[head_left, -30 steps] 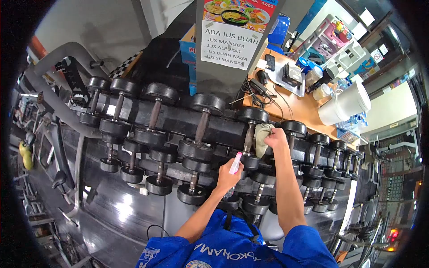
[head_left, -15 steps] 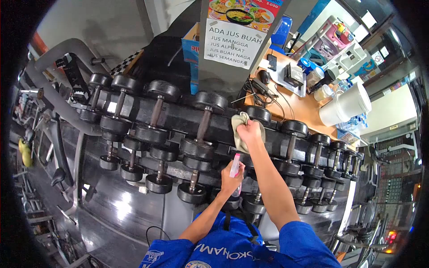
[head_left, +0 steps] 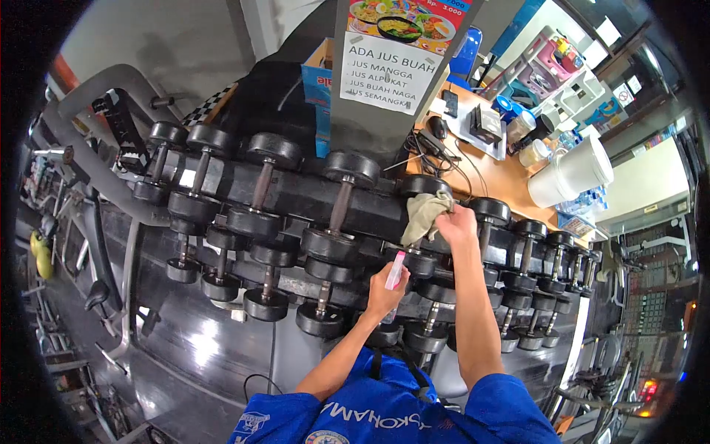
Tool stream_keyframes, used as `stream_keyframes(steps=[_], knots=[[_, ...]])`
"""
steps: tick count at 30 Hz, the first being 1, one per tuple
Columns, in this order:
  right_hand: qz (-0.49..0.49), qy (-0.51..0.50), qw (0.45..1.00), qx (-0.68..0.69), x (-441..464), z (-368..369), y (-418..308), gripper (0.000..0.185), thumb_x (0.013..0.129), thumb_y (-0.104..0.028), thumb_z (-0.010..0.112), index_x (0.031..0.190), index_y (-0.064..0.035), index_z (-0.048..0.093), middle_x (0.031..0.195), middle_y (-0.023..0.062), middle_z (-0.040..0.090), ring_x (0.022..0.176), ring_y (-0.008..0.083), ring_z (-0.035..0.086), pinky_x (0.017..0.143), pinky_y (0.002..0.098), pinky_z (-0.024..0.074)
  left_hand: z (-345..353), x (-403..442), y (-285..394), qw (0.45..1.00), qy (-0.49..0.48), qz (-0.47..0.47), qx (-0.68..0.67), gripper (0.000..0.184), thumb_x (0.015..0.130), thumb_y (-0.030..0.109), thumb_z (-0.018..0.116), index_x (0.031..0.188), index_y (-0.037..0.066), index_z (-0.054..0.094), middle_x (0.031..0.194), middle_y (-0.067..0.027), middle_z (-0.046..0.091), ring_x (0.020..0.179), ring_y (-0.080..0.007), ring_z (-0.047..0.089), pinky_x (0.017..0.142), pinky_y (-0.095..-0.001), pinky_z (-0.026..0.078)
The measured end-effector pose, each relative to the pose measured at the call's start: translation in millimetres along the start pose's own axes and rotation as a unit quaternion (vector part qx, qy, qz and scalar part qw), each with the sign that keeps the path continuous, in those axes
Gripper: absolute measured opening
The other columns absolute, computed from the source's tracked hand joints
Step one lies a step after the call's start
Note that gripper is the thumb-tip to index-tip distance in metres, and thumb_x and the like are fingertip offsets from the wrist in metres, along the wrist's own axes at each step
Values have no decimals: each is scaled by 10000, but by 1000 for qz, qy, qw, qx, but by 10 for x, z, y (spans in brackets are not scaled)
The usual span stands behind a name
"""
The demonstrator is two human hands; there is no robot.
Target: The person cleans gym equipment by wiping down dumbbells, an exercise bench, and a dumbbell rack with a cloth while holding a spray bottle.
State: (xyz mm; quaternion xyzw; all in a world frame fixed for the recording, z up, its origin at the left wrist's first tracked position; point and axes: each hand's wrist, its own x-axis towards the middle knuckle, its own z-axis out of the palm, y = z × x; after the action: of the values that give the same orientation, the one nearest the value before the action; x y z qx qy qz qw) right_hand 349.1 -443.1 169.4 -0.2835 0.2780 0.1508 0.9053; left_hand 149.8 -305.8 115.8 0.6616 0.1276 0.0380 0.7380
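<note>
My right hand (head_left: 457, 224) is closed on a pale greenish cloth (head_left: 424, 216). This cloth drapes over the handle and part of the upper end of a black dumbbell (head_left: 421, 184) on the upper rack level; the handle is mostly hidden. Lower and to the left, my left hand (head_left: 384, 294) wraps round a clear spray bottle (head_left: 396, 271) with a pink nozzle, held close to that dumbbell's near end. Immediately left on the rack lies another dumbbell (head_left: 340, 207) with a brownish handle.
A two-level dumbbell rack (head_left: 296, 194) spans the view with several black dumbbells. Behind it, a wooden desk (head_left: 473, 111) carries cables, a mouse, jars and a white bucket (head_left: 584, 166). A grey pillar with a menu sign (head_left: 388, 74) stands behind the rack. Gym machines are at left.
My right hand has moved right, and the cloth now spreads over the dumbbell, hanging left of the fingers. My left hand, with the spray bottle, has shifted only slightly.
</note>
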Motion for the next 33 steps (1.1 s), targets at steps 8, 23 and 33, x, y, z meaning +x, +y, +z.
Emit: stream_keyframes(steps=[8,23,33], knots=[[-198,-44,978,-47,-759,-465,-637,266,1039,-196,433,1201,-25,557,1189,89,630,1109,207,596,976,330,478,-227,-221,272,995,-61,46,68,89,870,94,675,911,21,643,709,-56,651,591,-112,605,576,-296,500],[-307,72,932,-180,-2249,-1323,-467,367,991,-235,586,1257,5,507,1198,130,612,1080,235,626,906,372,540,-103,-362,317,972,-72,62,217,123,848,129,656,887,12,652,741,-180,666,665,-346,673,601,-372,511],[-433,34,743,-510,-1610,-1441,505,191,925,-133,662,1059,3,656,1088,122,674,990,251,643,886,347,493,-136,-496,395,976,6,92,195,72,858,96,676,860,32,642,636,-77,612,570,-135,597,554,-298,464]])
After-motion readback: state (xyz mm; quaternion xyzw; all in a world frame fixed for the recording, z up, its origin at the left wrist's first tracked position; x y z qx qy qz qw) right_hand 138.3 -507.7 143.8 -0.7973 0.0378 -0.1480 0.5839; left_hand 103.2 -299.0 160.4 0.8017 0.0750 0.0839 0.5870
